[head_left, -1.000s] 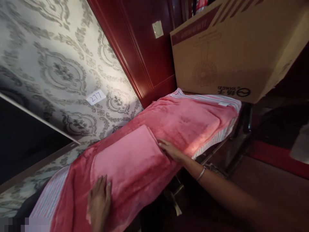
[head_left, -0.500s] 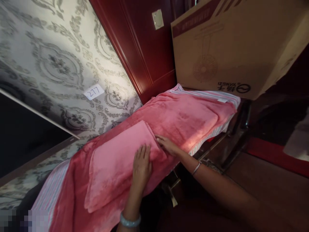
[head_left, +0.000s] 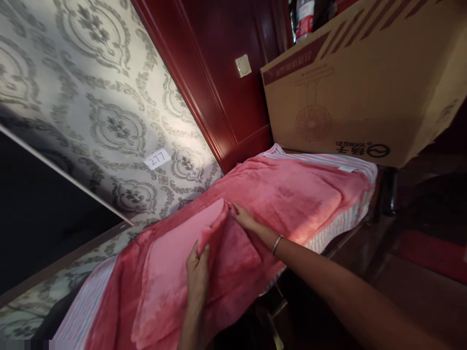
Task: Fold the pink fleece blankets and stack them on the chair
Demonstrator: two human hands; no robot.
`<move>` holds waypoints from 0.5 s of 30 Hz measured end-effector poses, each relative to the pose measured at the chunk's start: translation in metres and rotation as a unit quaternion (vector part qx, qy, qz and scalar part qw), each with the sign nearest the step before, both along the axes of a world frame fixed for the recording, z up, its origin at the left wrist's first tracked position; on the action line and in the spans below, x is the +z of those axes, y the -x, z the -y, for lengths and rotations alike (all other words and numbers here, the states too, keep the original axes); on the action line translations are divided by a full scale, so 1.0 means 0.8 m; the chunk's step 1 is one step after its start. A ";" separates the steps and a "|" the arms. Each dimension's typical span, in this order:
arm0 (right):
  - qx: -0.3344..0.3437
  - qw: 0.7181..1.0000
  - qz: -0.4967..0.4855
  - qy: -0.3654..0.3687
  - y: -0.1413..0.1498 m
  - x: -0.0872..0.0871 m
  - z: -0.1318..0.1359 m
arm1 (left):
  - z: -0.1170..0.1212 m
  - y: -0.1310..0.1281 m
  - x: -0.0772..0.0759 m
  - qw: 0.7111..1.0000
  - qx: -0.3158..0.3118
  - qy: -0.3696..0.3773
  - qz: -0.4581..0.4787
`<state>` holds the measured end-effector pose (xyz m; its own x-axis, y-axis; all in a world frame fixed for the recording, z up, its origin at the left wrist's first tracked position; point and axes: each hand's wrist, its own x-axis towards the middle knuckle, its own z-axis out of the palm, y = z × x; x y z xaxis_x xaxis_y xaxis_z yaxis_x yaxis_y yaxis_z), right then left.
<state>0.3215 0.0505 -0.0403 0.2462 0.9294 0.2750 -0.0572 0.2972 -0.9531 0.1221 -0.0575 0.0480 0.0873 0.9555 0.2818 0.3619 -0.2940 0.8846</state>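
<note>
Pink folded cloth: left hand pinches a raised layer; right hand at the edge just beyond, can't tell its grip. Best lift evenly, no twisting.

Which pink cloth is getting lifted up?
The small folded cloth: the left hand holds its raised fold and the right hand touches it. The big cloth lies underneath.

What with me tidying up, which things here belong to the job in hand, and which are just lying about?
In use:
- folded pink cloth, gripped by the left hand, right hand at its edge
- spread pink blanket beneath

Just about:
- cardboard box
- bottle
- number card
</note>
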 end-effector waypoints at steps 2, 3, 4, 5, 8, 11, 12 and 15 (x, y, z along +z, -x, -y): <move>-0.021 0.999 0.035 0.014 0.005 0.004 -0.015 | 0.003 -0.001 0.001 1.000 -0.002 -0.004 -0.003; -0.030 0.998 0.050 0.023 0.008 0.005 -0.021 | 0.005 -0.003 0.000 1.000 -0.006 -0.011 -0.007; -0.040 0.997 0.064 0.035 0.010 0.007 -0.026 | 0.007 -0.004 -0.001 1.000 -0.012 -0.017 -0.012; -0.050 0.994 0.077 0.050 0.012 0.008 -0.031 | 0.009 -0.006 -0.002 0.999 -0.017 -0.022 -0.017; -0.083 0.985 0.106 0.112 0.013 0.011 -0.045 | 0.012 -0.010 -0.004 0.999 -0.022 -0.026 -0.021; -0.109 0.972 0.127 0.166 0.011 0.014 -0.058 | 0.010 -0.007 -0.008 0.998 -0.027 -0.048 -0.039; -0.113 0.968 0.133 0.179 0.010 0.015 -0.061 | 0.008 -0.005 -0.011 0.995 -0.031 -0.068 -0.061; -0.116 0.962 0.149 0.199 0.008 0.018 -0.070 | 0.003 0.002 -0.024 0.981 -0.039 -0.134 -0.133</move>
